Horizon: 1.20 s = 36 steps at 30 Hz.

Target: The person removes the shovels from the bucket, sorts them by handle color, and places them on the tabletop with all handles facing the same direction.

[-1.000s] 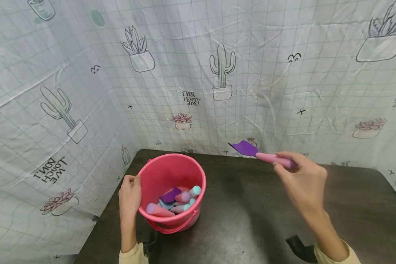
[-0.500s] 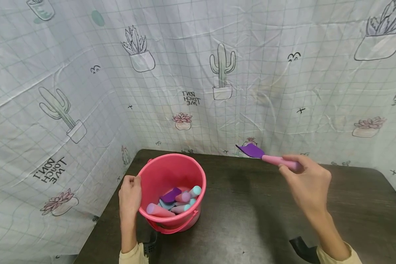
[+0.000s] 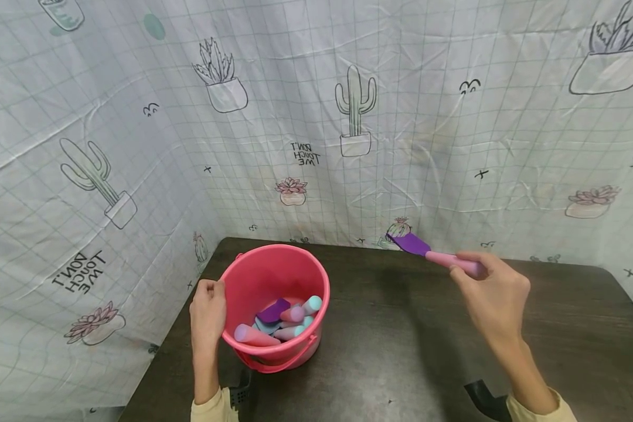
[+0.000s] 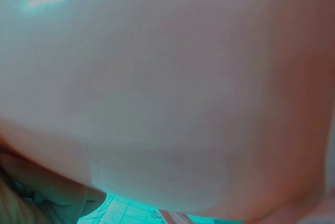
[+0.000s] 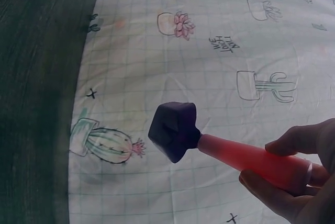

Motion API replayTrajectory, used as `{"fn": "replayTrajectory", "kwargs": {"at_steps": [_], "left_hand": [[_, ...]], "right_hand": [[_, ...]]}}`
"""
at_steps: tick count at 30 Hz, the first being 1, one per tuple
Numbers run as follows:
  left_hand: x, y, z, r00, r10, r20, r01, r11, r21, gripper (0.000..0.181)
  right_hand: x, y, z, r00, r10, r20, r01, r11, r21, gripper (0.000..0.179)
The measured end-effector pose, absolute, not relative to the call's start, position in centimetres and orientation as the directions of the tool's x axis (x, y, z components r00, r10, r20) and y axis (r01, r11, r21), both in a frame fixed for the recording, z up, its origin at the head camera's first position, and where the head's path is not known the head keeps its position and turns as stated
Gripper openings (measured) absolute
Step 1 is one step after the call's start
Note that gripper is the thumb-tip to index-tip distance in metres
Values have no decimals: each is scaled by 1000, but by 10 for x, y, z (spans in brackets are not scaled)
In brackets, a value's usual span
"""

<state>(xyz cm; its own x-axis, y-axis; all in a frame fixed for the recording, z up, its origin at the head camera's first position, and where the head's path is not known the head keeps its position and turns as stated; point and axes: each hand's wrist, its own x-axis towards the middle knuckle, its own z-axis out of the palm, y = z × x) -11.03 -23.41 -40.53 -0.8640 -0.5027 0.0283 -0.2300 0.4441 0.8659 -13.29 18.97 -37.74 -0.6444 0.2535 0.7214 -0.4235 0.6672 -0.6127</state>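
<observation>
My left hand [image 3: 207, 313] grips the left rim of a pink bucket [image 3: 266, 266], which stands on the table. Its wall fills most of the left wrist view, with the fingers at lower left. Inside lie several small tools with pink and teal handles, one showing a purple blade [image 3: 273, 310]; their lower parts are hidden. On the right, my right hand [image 3: 497, 293] pinches the end of a pink-handled toy shovel [image 3: 412, 243] above the table. Its purple blade points left and away from me. In the right wrist view, thumb and fingers hold the handle [image 5: 246, 158].
The dark wooden table [image 3: 369, 351] spreads under the bucket and to the right. A pale cloth curtain [image 3: 427, 146] printed with plants hangs behind and at the left. Black mounts, one a bent black piece [image 3: 484, 400], sit by both wrists.
My right hand has moved a little to the right with the toy shovel, and the blade has tipped. The left hand and the bucket stay in place.
</observation>
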Motion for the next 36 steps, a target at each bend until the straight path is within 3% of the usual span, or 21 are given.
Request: {"fn": "replayTrajectory", "kwargs": {"at_steps": [10,19,26,36], "left_hand": [[-112,-237,-409,-865,-500,50,-216,460,861,34],[-113,-239,-411,-869,-491,66,-194,459,867,33],[-113,-239,-412,-870,-490,61,-192,450,872,32],[-112,-241,-412,-873,-483,58,-189,446,875,32]], "right_hand": [[-137,193,-391,-635,295,714,-392,673,-627,21],[-146,205,-404,-663,366,653,-273,694,-666,20],[-154,211,-417,-689,434,580,-169,682,-711,40],[-159,213,-433,-727,424,540,-124,692,-711,42]]}}
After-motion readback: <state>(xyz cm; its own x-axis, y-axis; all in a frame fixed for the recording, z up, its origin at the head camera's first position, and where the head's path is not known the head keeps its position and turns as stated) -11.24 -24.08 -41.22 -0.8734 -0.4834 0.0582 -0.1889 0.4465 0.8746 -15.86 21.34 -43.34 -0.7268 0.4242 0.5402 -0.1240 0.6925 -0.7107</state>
